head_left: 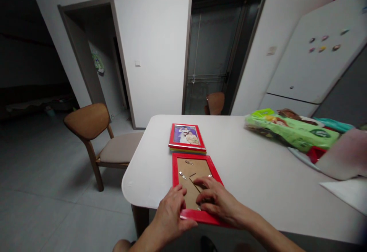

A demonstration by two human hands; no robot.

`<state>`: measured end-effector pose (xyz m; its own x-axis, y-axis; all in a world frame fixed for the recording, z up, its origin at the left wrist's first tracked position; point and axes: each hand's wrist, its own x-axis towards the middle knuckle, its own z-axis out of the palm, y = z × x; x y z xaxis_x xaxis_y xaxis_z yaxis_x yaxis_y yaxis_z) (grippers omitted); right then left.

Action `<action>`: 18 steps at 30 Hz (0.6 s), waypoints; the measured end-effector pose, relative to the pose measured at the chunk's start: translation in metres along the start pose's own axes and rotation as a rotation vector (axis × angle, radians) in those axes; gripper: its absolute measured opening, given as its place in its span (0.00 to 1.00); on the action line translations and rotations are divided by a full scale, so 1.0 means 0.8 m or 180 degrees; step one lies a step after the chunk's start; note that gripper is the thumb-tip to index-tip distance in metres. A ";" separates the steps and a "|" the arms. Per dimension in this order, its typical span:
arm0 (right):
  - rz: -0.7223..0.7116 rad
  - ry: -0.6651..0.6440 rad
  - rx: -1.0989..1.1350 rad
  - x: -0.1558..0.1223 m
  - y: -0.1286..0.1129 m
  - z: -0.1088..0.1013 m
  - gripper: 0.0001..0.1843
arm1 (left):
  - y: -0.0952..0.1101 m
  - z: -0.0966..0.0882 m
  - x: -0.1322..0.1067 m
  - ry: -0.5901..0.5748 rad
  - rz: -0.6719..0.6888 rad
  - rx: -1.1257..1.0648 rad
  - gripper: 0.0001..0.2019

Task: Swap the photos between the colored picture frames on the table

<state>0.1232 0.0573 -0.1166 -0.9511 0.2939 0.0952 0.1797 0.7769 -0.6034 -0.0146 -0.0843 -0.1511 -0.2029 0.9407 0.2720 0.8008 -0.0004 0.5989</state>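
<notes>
A red picture frame (216, 170) lies face down near the table's front edge, its brown backing board (187, 198) showing. Small metal clips (182, 175) sit on the board, and a dark slit marks its stand. My left hand (172, 210) grips the near left corner, fingers on top and thumb along the front edge. Over the board's right half, my right hand (215, 200) has its fingers bent together by the lower clip; what lies between the fingertips is hidden. Just beyond is a stack of frames, topped by a red framed photo (186, 135) facing up.
The white table (243, 175) carries a green plastic package (295, 127) and a pinkish bag (346, 154) at the right. A wooden chair (88, 122) stands at the left, and another chair (215, 103) is behind the table. A white fridge (318, 60) is at the right.
</notes>
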 end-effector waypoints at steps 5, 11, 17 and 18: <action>0.0190 0.0447 -0.0144 0.010 0.004 0.016 0.09 | 0.004 -0.003 0.002 -0.0016 -0.0038 -0.0055 0.18; 0.0732 0.0788 -0.0585 0.016 0.011 0.015 0.20 | 0.002 -0.001 -0.001 0.0049 -0.0041 -0.0195 0.21; 0.0854 0.0921 -0.0804 0.022 -0.003 -0.002 0.19 | 0.010 -0.007 0.001 0.0372 -0.0310 -0.1031 0.24; 0.0844 0.0946 -0.0823 0.024 -0.009 -0.005 0.18 | 0.013 -0.009 0.005 0.0547 -0.0430 -0.1283 0.23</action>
<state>0.1046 0.0596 -0.1072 -0.7575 0.6182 0.2098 0.4991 0.7556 -0.4242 -0.0113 -0.0831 -0.1381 -0.4081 0.8715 0.2720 0.4845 -0.0458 0.8736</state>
